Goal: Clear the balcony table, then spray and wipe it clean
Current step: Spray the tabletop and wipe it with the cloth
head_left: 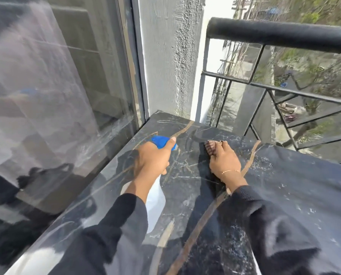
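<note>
The balcony table [284, 185] has a glossy black marble top with brown and white veins. My left hand [152, 158] grips a spray bottle [155, 201] with a white body and a blue head, held above the table's left half with the nozzle pointing away from me. My right hand [224, 160] presses a striped brown cloth [210, 146] against the marble near the far middle; most of the cloth is hidden under the fingers. A thin bracelet circles the right wrist. Both arms wear dark sleeves.
A large glass window [56, 96] runs along the table's left edge. A grey textured wall [165, 56] stands at the far corner. A black metal railing [284, 34] borders the far right side, with a drop to the ground beyond it.
</note>
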A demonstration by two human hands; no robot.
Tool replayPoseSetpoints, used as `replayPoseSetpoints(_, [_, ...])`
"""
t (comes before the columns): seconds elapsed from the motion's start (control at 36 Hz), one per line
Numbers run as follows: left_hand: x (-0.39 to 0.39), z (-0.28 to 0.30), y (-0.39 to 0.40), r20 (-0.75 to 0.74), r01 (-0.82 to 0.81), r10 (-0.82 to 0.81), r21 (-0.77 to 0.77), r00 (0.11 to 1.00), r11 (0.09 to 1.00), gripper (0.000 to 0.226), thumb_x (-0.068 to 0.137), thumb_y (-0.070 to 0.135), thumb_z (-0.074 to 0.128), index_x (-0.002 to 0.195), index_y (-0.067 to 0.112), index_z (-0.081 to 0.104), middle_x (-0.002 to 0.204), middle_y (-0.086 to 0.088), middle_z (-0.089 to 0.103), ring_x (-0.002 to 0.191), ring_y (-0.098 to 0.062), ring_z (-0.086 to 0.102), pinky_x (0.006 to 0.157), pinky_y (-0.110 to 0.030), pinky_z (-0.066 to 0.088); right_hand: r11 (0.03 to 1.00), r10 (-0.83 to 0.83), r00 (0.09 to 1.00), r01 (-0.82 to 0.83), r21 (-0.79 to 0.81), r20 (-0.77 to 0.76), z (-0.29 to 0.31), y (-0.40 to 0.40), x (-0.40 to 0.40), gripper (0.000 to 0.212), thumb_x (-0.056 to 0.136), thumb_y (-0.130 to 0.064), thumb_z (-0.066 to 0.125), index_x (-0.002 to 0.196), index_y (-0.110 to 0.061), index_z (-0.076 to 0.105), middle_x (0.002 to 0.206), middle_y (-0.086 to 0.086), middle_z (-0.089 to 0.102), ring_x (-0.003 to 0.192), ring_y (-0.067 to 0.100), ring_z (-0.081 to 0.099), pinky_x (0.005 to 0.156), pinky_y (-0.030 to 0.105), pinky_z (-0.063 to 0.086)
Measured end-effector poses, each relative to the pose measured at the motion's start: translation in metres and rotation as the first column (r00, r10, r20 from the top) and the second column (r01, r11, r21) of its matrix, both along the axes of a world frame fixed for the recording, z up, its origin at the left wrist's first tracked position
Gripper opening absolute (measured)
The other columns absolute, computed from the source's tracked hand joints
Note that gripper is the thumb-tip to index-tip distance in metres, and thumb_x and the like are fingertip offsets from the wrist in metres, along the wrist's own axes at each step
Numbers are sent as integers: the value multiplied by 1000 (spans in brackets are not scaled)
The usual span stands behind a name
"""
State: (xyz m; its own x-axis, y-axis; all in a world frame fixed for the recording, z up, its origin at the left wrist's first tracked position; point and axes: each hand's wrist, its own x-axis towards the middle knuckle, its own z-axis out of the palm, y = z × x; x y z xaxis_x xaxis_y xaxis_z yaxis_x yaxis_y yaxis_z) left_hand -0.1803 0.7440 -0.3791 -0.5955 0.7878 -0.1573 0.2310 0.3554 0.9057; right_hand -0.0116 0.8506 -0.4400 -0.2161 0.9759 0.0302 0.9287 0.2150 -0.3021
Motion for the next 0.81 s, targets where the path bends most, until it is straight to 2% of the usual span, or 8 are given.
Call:
replayPoseSetpoints(0.08, [2, -3, 0, -20, 25, -25, -4, 999, 1000, 52, 79, 61, 56, 89, 13, 73, 50, 3, 56, 47, -21, 61, 73, -42, 58, 989, 140, 990, -140, 38, -11, -3, -17, -38, 52, 89, -16, 43, 138, -3, 35, 147, 17, 31, 132, 32, 36, 108, 37, 33])
replayPoseSetpoints(0.19, [1, -4, 0, -42, 18, -20, -26, 999, 999, 50, 78, 64, 55, 87, 19, 73, 49, 5, 58, 38, -14, 58, 58, -27, 50, 916, 400, 916, -398, 39, -41, -10, -77, -40, 55, 89, -19, 43, 142, -8, 33, 152, 11, 26, 136, 26, 34, 110, 31, 31])
replayPoseSetpoints(0.25, [-1, -4, -1, -31, 28, -29, -22, 999, 999, 47, 79, 64, 55, 86, 21, 72, 52, 4, 59, 40, -14, 58, 55, -25, 46, 877, 479, 877, -476, 72, -33, -11, -103, -16, 56, 84, -14, 53, 138, -4, 42, 148, 16, 36, 132, 29, 44, 105, 33, 41])
replayPoseSetpoints(0.33, [-4, -3, -3, -8, 33, -33, 2, 999, 999, 44, 81, 62, 55, 78, 21, 71, 54, 2, 61, 41, -15, 57, 55, -24, 46, 909, 409, 912, -403, 107, -37, -9, -111, 29, 56, 66, -3, 72, 120, 1, 60, 128, 21, 58, 109, 34, 64, 81, 39, 56])
replayPoseSetpoints(0.44, [-7, -2, -6, 24, 13, -13, 24, 1000, 1000, 46, 83, 58, 57, 55, 22, 58, 53, -2, 60, 39, -18, 54, 54, -26, 46, 979, 201, 980, -201, 35, -3, -4, -68, 52, 51, 89, -13, 50, 139, -7, 39, 149, 12, 35, 128, 30, 46, 100, 34, 41])
replayPoseSetpoints(0.56, [-14, -1, -8, 63, -15, 10, 76, 998, 997, 43, 83, 54, 61, 56, 22, 55, 52, -2, 58, 37, -14, 53, 45, -22, 47, 993, 107, 994, -107, 43, 10, 0, -23, 13, 47, 89, -15, 45, 135, -5, 39, 141, 14, 40, 123, 33, 45, 101, 37, 36])
replayPoseSetpoints(0.69, [-18, -2, -10, 126, -51, 34, 131, 991, 990, 30, 81, 48, 66, 67, 23, 58, 37, 10, 49, 48, -17, 60, 40, -22, 40, 963, 260, 966, -259, 66, -2, -3, -34, -52, 45, 87, -16, 47, 130, -4, 41, 135, 14, 41, 119, 34, 46, 100, 38, 38])
replayPoseSetpoints(0.81, [-18, -2, -12, 116, -57, 41, 131, 992, 990, 30, 82, 47, 67, 66, 23, 58, 34, 12, 47, 46, -15, 61, 35, -18, 37, 873, 488, 872, -486, 49, -43, -10, -82, -55, 55, 89, -19, 45, 142, -12, 33, 150, 8, 31, 134, 27, 37, 109, 31, 30])
